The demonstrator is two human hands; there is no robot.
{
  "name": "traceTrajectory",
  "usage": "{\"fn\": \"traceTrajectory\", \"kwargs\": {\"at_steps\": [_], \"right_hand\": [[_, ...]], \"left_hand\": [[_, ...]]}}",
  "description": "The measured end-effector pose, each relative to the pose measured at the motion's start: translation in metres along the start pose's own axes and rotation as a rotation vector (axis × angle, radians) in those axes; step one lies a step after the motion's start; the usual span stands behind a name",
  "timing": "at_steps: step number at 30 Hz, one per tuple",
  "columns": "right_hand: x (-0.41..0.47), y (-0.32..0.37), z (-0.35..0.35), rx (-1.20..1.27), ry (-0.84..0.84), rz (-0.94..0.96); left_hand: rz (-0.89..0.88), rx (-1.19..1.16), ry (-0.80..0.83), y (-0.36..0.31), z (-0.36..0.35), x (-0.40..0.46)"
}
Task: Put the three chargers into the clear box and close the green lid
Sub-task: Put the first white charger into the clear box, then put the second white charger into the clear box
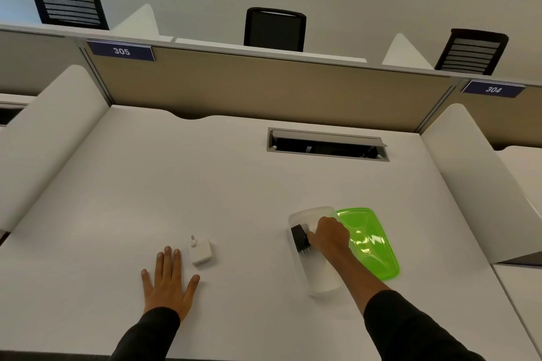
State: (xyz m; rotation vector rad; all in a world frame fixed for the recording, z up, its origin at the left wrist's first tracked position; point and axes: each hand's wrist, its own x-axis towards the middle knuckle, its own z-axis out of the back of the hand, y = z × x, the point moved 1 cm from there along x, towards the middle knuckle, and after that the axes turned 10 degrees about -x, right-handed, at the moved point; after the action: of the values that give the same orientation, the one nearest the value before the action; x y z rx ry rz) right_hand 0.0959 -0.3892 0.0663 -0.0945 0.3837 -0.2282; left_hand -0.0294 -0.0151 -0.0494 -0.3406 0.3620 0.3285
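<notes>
A clear box (319, 281) lies on the white desk at the right. Inside its far end sits a black charger (299, 236) with its prongs pointing toward me. My right hand (330, 236) reaches into the box and its fingers close on that black charger. A green lid (372, 243) lies flat on the desk, touching the box's right side. A white charger (200, 250) with a round-pin plug rests on the desk at centre left. My left hand (168, 281) lies flat, fingers spread, just left of it. A third charger is not visible.
The white desk (234, 184) has an open cable hatch (327, 144) at the back right. White side dividers stand on both sides and a tan partition at the back. Black chairs show beyond it.
</notes>
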Motion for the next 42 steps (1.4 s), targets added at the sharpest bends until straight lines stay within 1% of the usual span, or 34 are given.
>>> {"fn": "traceTrajectory", "kwargs": {"at_steps": [7, 9, 12, 14, 16, 17, 18, 19, 21, 23, 26, 31, 34, 42], "right_hand": [[0.01, 0.0, 0.006, -0.009, 0.005, -0.009], [0.013, 0.002, 0.014, 0.008, -0.044, -0.026], [0.012, 0.017, 0.03, 0.084, -0.196, -0.022], [0.008, 0.036, 0.036, 0.165, -0.322, 0.065], [0.0, 0.058, 0.038, 0.232, -0.417, 0.238], [-0.005, 0.07, 0.036, 0.259, -0.433, 0.337], [-0.011, 0.082, 0.032, 0.281, -0.417, 0.425], [-0.017, 0.094, 0.027, 0.295, -0.368, 0.497], [-0.028, 0.117, 0.013, 0.285, -0.225, 0.612], [-0.037, 0.14, -0.002, 0.207, -0.125, 0.718], [-0.048, 0.169, -0.018, 0.069, -0.067, 0.831], [-0.059, 0.201, -0.03, -0.021, -0.044, 0.899], [-0.061, 0.212, -0.034, -0.074, -0.063, 0.918], [-0.065, 0.223, -0.045, -0.134, -0.145, 0.877]], "left_hand": [[-0.005, -0.008, -0.007, 0.001, -0.001, 0.0], [-0.008, -0.011, -0.011, 0.0, -0.001, 0.0], [-0.01, -0.01, -0.021, 0.0, -0.001, -0.001], [-0.014, -0.004, -0.028, 0.0, -0.001, -0.001], [-0.016, -0.004, -0.03, 0.0, -0.001, -0.001], [-0.015, 0.002, -0.029, 0.0, -0.001, -0.002], [-0.014, 0.007, -0.029, 0.001, -0.001, -0.002], [-0.015, 0.009, -0.032, 0.001, -0.001, -0.002], [-0.017, 0.009, -0.036, 0.001, -0.002, -0.001], [-0.017, 0.012, -0.033, 0.002, -0.002, 0.0], [-0.015, 0.013, -0.031, 0.003, -0.003, 0.001], [-0.02, 0.019, -0.031, 0.004, -0.004, 0.002], [-0.028, 0.014, -0.035, 0.005, -0.006, 0.003], [-0.055, 0.012, -0.058, 0.008, -0.01, 0.004]]}}
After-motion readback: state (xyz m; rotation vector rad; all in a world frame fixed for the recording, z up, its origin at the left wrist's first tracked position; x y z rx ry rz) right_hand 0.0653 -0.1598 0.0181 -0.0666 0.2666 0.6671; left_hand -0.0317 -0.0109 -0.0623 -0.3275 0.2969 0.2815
